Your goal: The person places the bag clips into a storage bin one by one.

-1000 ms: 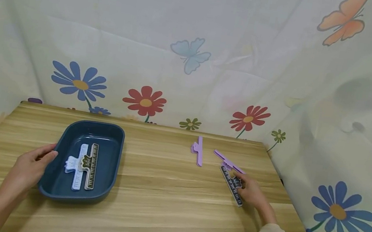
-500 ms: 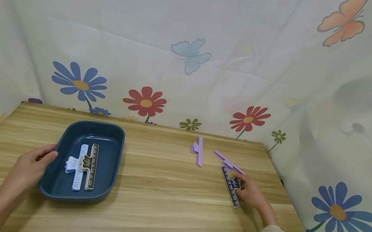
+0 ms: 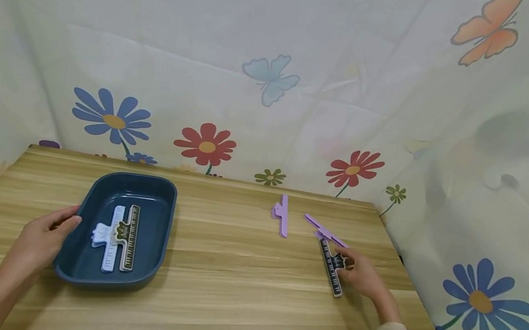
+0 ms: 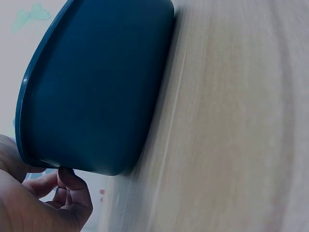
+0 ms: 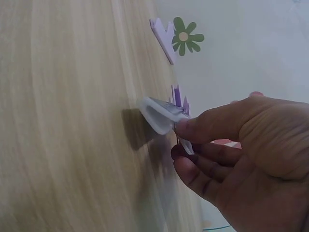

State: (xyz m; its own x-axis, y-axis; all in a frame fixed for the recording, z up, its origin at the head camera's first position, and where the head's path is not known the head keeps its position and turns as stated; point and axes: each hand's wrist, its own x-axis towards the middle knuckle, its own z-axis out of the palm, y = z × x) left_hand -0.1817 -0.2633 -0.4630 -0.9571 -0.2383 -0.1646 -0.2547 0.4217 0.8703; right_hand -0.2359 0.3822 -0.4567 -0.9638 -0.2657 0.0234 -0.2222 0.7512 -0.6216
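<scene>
My left hand (image 3: 42,237) grips the left rim of a dark blue rectangular tray (image 3: 154,262), thumb at the edge and fingers curled on its outer side. Inside the tray lie a white clip (image 3: 111,250) and a black piano-key clip (image 3: 131,248), the black one overlapping the white one. On the right, my right hand (image 3: 361,273) pinches another black piano-key clip (image 3: 331,269) by its handle. In the right wrist view this clip (image 5: 161,116) is tilted, casting a shadow on the table, with thumb and fingertips on either side of the handle.
Beyond the held clip, close to its far end, lies a purple clip (image 3: 326,231). A second purple clip (image 3: 282,215) lies to its left near the table's back edge. A floral curtain (image 3: 260,124) stands behind the wooden table (image 3: 234,297) and along its sides.
The held black clip has turned a little and its near end has shifted slightly towards me. My right hand has moved slightly; the left hand and tray stay put.
</scene>
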